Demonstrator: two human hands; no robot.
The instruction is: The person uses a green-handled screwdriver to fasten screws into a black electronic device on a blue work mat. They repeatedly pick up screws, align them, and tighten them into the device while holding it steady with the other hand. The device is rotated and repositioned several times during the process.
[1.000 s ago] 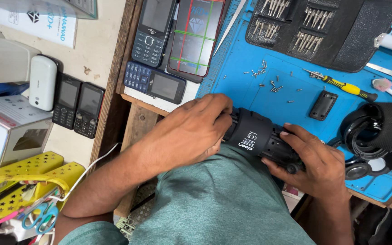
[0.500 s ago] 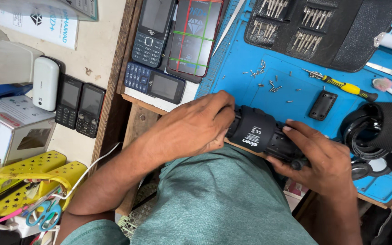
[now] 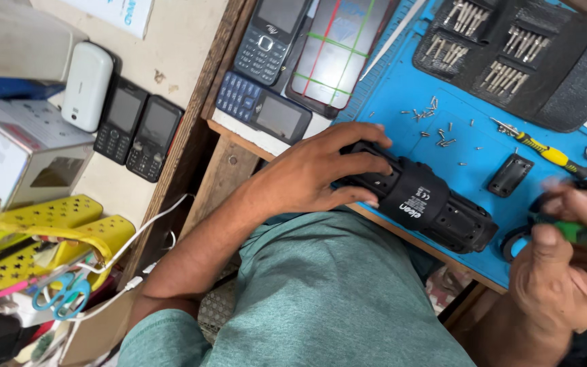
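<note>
My left hand [image 3: 321, 173] grips one end of a black cylindrical device [image 3: 429, 204] lying at the near edge of a blue work mat [image 3: 402, 102]. My right hand [image 3: 568, 265] is off to the right, away from the device, with its fingers closed around a green-handled tool [image 3: 575, 232] that is blurred. Several loose small screws [image 3: 436, 122] lie on the mat just beyond the device. A yellow-handled screwdriver [image 3: 545, 153] and a small black cover piece [image 3: 511, 175] rest on the mat to the right.
A black case of screwdriver bits [image 3: 511, 54] lies open at the back. Several keypad phones [image 3: 259, 109] and a smartphone with a lined screen [image 3: 338, 54] sit left of the mat. On the left are boxes, a yellow perforated tray [image 3: 49, 234] and scissors [image 3: 62, 293].
My right hand has let go of the black device and moved right, now holding a green-handled tool. My left hand stays on the device.
</note>
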